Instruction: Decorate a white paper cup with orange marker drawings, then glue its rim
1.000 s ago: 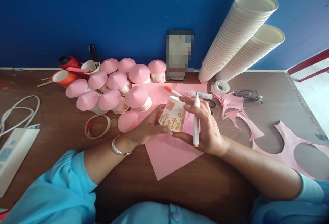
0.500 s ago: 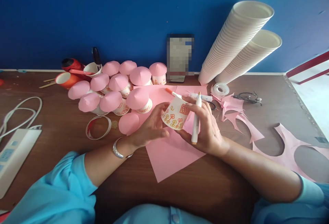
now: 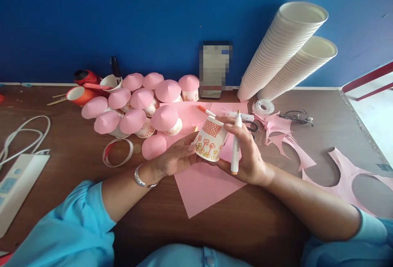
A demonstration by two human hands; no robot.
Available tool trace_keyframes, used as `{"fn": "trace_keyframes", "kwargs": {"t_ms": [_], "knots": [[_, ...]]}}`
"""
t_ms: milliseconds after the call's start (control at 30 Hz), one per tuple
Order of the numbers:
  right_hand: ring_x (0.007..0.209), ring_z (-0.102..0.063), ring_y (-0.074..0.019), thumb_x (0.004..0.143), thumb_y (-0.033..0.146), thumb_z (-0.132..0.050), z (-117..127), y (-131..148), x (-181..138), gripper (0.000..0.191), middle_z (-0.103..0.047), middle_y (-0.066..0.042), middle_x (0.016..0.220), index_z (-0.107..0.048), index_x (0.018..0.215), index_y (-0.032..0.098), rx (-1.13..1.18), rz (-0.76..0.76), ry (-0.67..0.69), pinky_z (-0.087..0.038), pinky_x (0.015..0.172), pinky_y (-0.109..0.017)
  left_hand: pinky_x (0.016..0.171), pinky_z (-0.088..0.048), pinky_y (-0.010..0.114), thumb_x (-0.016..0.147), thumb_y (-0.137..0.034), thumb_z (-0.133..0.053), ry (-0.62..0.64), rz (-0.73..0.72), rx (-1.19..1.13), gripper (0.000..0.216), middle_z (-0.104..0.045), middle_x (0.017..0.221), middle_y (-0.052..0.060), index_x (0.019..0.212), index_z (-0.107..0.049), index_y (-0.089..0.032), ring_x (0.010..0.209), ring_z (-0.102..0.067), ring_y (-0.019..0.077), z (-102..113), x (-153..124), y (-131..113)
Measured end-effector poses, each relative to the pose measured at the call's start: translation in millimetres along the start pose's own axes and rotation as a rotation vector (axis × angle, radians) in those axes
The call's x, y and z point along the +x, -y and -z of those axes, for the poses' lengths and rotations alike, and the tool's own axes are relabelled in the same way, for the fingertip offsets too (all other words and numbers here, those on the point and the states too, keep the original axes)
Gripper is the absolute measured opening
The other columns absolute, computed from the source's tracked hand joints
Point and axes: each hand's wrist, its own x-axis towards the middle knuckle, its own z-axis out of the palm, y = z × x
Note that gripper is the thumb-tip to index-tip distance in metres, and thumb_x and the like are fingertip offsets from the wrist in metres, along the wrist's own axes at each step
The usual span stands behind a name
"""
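Both my hands hold one small white paper cup [image 3: 211, 139] above a pink paper sheet [image 3: 205, 185]. The cup is upside down and tilted, with orange flowers and a hatched square drawn on its side. My left hand [image 3: 175, 157] cradles it from below and the left, fingers curled against it. My right hand [image 3: 245, 149] grips the cup from the right and also holds a white marker [image 3: 236, 143] between its fingers, tip pointing away from me.
Several cups topped with pink paper cones [image 3: 141, 103] stand at the back left. Two tall stacks of white cups [image 3: 285, 50] lean on the blue wall. Tape roll [image 3: 263, 106], pens [image 3: 242, 115], pink offcuts [image 3: 337, 169], a tape ring [image 3: 118, 151] and a power strip [image 3: 15, 185] lie around.
The cup has been turned in my hands, so the hatched square moved from the left side to face me. The marker stayed in my right hand.
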Motion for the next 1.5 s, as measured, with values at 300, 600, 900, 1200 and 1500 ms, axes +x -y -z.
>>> {"fn": "trace_keyframes", "kwargs": {"t_ms": [300,600,900,1200,1500], "knots": [[0.145,-0.053,-0.0391,0.092,0.036,-0.076,1,3,-4,0.077,-0.054,-0.023,0.154,-0.034,0.156,0.024,-0.061,0.052,0.125,-0.052,0.109,-0.062,0.098,-0.053,0.042,0.081,-0.032,-0.086,-0.157,-0.017,0.351,0.072,-0.063,0.141,0.013,0.145,-0.055,-0.026,0.126,-0.060,0.0328,-5,1,-3],[0.077,-0.065,-0.0208,0.107,0.046,-0.049,15,15,4,0.043,-0.064,-0.007,0.090,-0.063,0.141,0.022,-0.011,0.011,-0.168,-0.060,0.069,-0.037,0.100,-0.054,0.042,0.084,-0.028,-0.083,-0.177,-0.029,0.059,0.044,-0.070,0.116,0.009,0.125,-0.067,-0.022,0.111,-0.065,0.0245,-7,5,-6],[0.080,-0.076,-0.0227,0.094,0.017,-0.066,17,24,4,0.025,-0.075,-0.006,0.086,-0.066,0.118,0.021,0.144,-0.041,-0.044,-0.064,0.067,-0.035,0.092,-0.049,0.038,0.082,-0.035,-0.086,-0.230,0.015,0.215,0.056,-0.068,0.116,0.007,0.131,-0.059,-0.024,0.107,-0.063,0.0245,-6,5,-5],[0.074,-0.072,-0.0247,0.087,0.006,-0.066,13,21,5,0.035,-0.071,-0.007,0.085,-0.064,0.117,0.024,0.027,0.018,-0.082,-0.061,0.057,-0.038,0.095,-0.049,0.040,0.084,-0.034,-0.084,-0.192,0.025,0.253,0.055,-0.066,0.118,0.006,0.132,-0.057,-0.025,0.111,-0.062,0.0252,-3,3,-3],[0.070,-0.071,-0.0213,0.089,0.006,-0.064,13,21,6,0.029,-0.068,-0.007,0.084,-0.061,0.115,0.020,-0.058,0.098,-0.044,-0.061,0.055,-0.034,0.087,-0.050,0.036,0.081,-0.031,-0.086,-0.198,0.004,0.250,0.053,-0.069,0.108,0.006,0.126,-0.059,-0.024,0.101,-0.064,0.0230,-9,6,-6]]}}
